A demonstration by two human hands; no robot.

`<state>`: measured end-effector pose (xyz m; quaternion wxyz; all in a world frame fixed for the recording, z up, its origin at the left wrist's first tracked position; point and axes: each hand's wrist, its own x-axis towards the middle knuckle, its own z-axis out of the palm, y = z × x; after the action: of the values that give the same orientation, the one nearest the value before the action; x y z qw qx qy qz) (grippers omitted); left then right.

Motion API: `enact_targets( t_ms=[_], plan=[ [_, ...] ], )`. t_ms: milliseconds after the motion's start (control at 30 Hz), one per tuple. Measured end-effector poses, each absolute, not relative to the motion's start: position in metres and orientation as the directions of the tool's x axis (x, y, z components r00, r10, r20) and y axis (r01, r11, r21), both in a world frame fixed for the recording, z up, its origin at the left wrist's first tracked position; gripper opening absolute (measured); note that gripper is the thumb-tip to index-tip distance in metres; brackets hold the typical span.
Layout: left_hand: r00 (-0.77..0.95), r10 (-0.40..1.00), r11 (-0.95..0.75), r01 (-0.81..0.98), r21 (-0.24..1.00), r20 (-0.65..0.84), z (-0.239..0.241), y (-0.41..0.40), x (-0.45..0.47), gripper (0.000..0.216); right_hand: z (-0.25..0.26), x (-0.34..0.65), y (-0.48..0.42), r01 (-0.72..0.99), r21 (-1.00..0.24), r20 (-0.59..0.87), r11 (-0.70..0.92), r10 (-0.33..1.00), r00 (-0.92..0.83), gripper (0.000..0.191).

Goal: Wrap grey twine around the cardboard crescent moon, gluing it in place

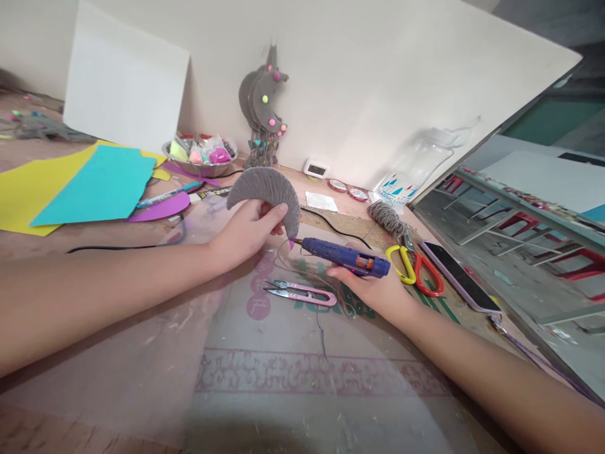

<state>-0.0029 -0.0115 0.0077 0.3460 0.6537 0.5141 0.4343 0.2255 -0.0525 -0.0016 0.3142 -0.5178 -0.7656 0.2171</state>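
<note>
My left hand pinches a grey, yarn-wrapped crescent moon by its inner curve and holds it above the table. In my right hand is a dark blue hot glue gun, its nozzle pointing left at the crescent's lower tip. A bit of purple shows at that tip; whether the nozzle touches it I cannot tell. Strands of grey yarn hang near the nozzle. Below the hands, pink-handled thread snips lie on a printed plastic sheet.
Scissors with red and yellow handles, a ball of grey yarn, a phone and a clear jar stand or lie right. Coloured sheets and a metal bowl are left. A decorated grey moon is behind.
</note>
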Motion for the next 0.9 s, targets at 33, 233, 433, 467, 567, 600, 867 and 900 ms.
enact_targets(
  t_ms=[33,233,433,467,567,600,867,900],
  plan=[
    [0.100,0.972,-0.236,0.371,0.898,0.213,0.0073,-0.0108,-0.0032,0.035,-0.0016,0.2259,-0.0527,0.660,-0.651,0.255,0.375,0.927,-0.274,0.030],
    [0.118,0.969,-0.246,0.380,0.892,0.217,0.0074,-0.0089,-0.0046,0.035,-0.0037,0.2295,-0.0531,0.671,-0.624,0.264,0.400,0.916,-0.301,0.027],
    [0.113,0.970,-0.244,0.385,0.890,0.217,0.0066,-0.0084,-0.0040,0.036,-0.0081,0.2315,-0.0521,0.704,-0.571,0.298,0.422,0.906,-0.301,0.027],
    [0.114,0.969,-0.246,0.380,0.892,0.219,0.0062,-0.0082,-0.0039,0.036,-0.0082,0.2316,-0.0521,0.710,-0.562,0.304,0.425,0.904,-0.301,0.027],
    [0.122,0.966,-0.257,0.377,0.890,0.227,0.0054,-0.0079,-0.0037,0.036,-0.0075,0.2309,-0.0524,0.717,-0.547,0.312,0.433,0.900,-0.305,0.026],
    [0.122,0.966,-0.259,0.378,0.889,0.229,0.0053,-0.0079,-0.0037,0.036,-0.0071,0.2305,-0.0525,0.717,-0.546,0.311,0.432,0.900,-0.306,0.027],
    [0.111,0.971,-0.240,0.409,0.880,0.214,0.0069,-0.0091,-0.0040,0.039,-0.0059,0.2280,-0.0524,0.698,-0.578,0.305,0.422,0.905,-0.295,0.027],
    [0.111,0.971,-0.239,0.417,0.877,0.212,0.0071,-0.0089,-0.0041,0.039,-0.0059,0.2280,-0.0525,0.698,-0.580,0.305,0.419,0.907,-0.291,0.027]
  ],
)
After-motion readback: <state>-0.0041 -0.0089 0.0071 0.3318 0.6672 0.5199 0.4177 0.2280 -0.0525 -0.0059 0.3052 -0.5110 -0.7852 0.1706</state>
